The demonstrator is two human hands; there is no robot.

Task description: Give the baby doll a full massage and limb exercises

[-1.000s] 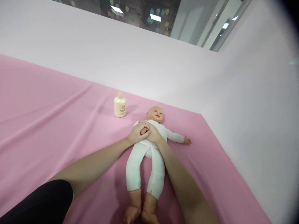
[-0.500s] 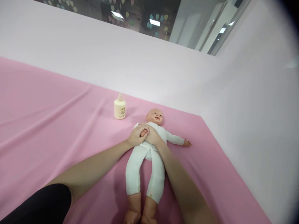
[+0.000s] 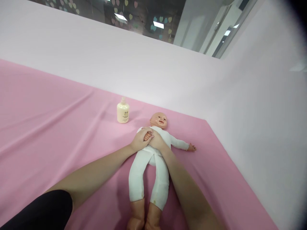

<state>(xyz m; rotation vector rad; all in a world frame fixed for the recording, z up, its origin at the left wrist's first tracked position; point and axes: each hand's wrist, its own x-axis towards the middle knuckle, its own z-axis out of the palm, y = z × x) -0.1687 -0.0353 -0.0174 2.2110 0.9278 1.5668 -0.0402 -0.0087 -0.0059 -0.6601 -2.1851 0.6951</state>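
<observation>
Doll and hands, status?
Left hand curled around one fist of doll, right hand against it. Doll on its back. Bottle upright, apart from both hands.

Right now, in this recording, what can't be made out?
Head view, feet of the bald, white-suited baby doll: partly cut off by the bottom edge.
Head view, forearm joined to its fist: hidden by left hand and right hand.
Head view, lettering on the glossy cream bottle: too small.

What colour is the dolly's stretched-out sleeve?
The sleeve is white, clearest in the head view.
</observation>
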